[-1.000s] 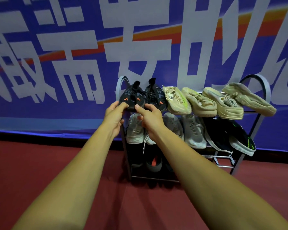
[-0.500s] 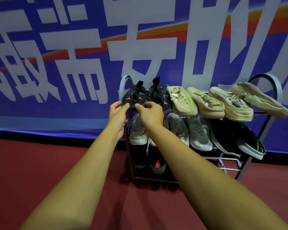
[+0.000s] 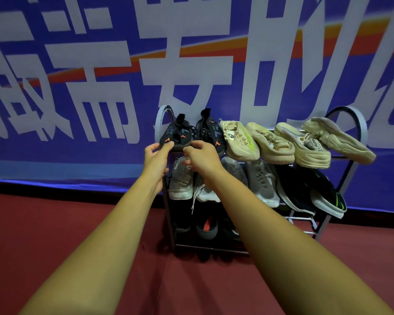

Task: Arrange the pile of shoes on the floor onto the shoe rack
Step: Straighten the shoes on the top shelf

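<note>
Rack (image 3: 355, 123) top tier filled by six shoes; leftmost black shoe (image 3: 176, 136) toe pinched by left hand (image 3: 156, 159) and right hand (image 3: 203, 156) fingers.

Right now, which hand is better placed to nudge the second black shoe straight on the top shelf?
Right hand, probably: it is already at the toe of the second black shoe, while the left hand is at the outer black shoe.

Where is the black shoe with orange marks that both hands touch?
Head view: black shoe sits at the top shelf's left end, beside its twin.
</note>
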`<state>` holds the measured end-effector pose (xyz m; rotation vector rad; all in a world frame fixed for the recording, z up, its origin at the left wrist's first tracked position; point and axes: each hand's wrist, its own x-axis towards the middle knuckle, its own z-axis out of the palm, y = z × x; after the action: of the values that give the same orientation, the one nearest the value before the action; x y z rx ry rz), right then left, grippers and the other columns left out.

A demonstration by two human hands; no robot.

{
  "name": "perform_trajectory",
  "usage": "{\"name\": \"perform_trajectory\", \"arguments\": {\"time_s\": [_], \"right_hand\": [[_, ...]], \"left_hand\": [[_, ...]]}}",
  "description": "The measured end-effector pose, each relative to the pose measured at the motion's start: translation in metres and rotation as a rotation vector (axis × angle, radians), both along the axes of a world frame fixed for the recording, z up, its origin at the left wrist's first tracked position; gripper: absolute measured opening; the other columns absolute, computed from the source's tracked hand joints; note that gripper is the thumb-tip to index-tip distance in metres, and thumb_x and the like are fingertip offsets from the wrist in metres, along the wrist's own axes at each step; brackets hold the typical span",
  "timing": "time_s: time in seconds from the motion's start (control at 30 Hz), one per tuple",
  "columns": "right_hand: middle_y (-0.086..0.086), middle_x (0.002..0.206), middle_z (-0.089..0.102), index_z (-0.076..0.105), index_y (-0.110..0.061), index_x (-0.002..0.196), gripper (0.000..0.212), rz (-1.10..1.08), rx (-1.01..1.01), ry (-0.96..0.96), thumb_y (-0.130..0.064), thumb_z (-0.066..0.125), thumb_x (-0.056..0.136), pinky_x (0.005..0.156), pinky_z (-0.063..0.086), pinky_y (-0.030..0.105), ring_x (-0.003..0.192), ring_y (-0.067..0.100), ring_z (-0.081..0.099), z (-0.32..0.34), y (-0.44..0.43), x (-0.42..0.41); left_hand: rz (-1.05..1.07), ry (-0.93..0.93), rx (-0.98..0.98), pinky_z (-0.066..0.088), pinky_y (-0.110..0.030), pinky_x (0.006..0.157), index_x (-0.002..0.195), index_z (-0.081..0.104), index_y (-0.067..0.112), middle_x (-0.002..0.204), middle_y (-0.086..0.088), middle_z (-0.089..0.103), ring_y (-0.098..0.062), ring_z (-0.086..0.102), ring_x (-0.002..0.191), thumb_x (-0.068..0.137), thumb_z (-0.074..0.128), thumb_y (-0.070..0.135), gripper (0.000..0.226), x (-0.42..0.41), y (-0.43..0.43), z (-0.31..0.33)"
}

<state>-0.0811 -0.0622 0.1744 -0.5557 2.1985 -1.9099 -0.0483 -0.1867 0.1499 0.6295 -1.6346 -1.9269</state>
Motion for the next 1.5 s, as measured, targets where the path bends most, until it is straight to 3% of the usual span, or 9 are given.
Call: {"name": "perform_trajectory", "arguments": {"time_s": [0.1,0.3,0.47,0.63,0.87,1.07,1.23,1.4,1.5], "right_hand": [[0.005,0.087,0.07,0.062,-0.025,0.08,0.015,0.034,0.026,0.005,-0.013,0.058,0.09,0.065,0.046,0.03,0.065,0.017,0.061,-0.006,0.014,0.002],[-0.001,0.118,0.064,0.061,-0.007,0.131,0.039,0.008,0.129,0.071,-0.015,0.06,0.093,0.062,0.048,0.024,0.071,0.017,0.065,-0.003,0.054,0.0],[0.009,0.108,0.072,0.066,-0.007,0.123,0.035,-0.088,0.227,0.135,-0.015,0.061,0.089,0.075,0.056,0.035,0.07,0.022,0.07,0.004,0.1,-0.005],[0.012,0.095,0.073,0.067,-0.01,0.114,0.031,-0.167,0.285,0.15,-0.022,0.066,0.086,0.081,0.057,0.039,0.073,0.024,0.069,0.005,0.146,-0.015],[0.012,0.095,0.075,0.071,-0.009,0.101,0.023,-0.273,0.405,0.214,-0.02,0.062,0.082,0.085,0.057,0.046,0.087,0.033,0.071,0.001,0.182,-0.025],[0.008,0.096,0.073,0.067,-0.018,0.107,0.052,-0.322,0.427,0.214,-0.037,0.052,0.061,0.087,0.055,0.042,0.092,0.03,0.068,0.002,0.2,-0.02],[0.006,0.094,0.07,0.058,-0.029,0.106,0.031,-0.361,0.42,0.233,-0.028,0.058,0.075,0.077,0.054,0.041,0.089,0.03,0.066,-0.006,0.211,-0.029],[0.003,0.119,0.065,0.049,-0.029,0.137,0.053,-0.35,0.265,0.175,-0.024,0.055,0.085,0.088,0.057,0.047,0.095,0.027,0.068,-0.017,0.214,-0.051],[0.005,0.104,0.065,0.052,-0.022,0.134,0.04,-0.313,0.114,0.069,-0.021,0.053,0.095,0.074,0.055,0.038,0.07,0.02,0.065,-0.02,0.208,-0.058]], "left_hand": [[0.019,-0.047,-0.041,0.043,-0.026,0.07,0.131,0.043,0.023,0.107,0.007,0.059,-0.007,0.055,0.088,0.087,0.07,0.042,0.055,0.006,0.009,-0.005],[0.092,-0.08,-0.14,0.041,-0.023,0.066,0.137,0.045,0.012,0.109,0.001,0.056,-0.01,0.054,0.087,0.089,0.07,0.026,0.056,0.02,0.024,0.004],[0.166,-0.139,-0.323,0.039,-0.021,0.066,0.121,0.053,0.018,0.124,-0.002,0.041,-0.008,0.05,0.079,0.083,0.073,0.031,0.045,0.021,0.042,0.013],[0.187,-0.173,-0.344,0.04,-0.028,0.071,0.128,0.047,0.018,0.125,-0.007,0.032,-0.023,0.049,0.086,0.083,0.071,0.028,0.052,0.016,0.071,0.013],[0.007,-0.068,-0.451,0.046,-0.026,0.071,0.109,0.061,0.023,0.113,-0.008,0.062,-0.019,0.062,0.089,0.078,0.075,0.029,0.034,0.002,0.115,0.016],[-0.201,-0.024,-0.538,0.046,-0.024,0.069,0.101,0.065,0.02,0.089,0.001,0.066,-0.017,0.063,0.084,0.079,0.076,0.02,0.024,-0.018,0.163,0.02],[-0.335,-0.08,-0.608,0.047,-0.026,0.072,0.111,0.065,0.02,0.093,-0.001,0.067,-0.017,0.062,0.086,0.082,0.073,0.021,0.031,-0.039,0.196,0.018],[-0.334,-0.12,-0.66,0.049,-0.03,0.075,0.126,0.059,0.02,0.09,0.002,0.066,-0.019,0.062,0.089,0.086,0.064,0.015,0.041,-0.05,0.203,0.019],[-0.323,-0.123,-0.618,0.048,-0.03,0.072,0.122,0.062,0.019,0.093,0.001,0.069,-0.02,0.063,0.086,0.086,0.061,0.014,0.037,-0.053,0.199,0.021]]}}
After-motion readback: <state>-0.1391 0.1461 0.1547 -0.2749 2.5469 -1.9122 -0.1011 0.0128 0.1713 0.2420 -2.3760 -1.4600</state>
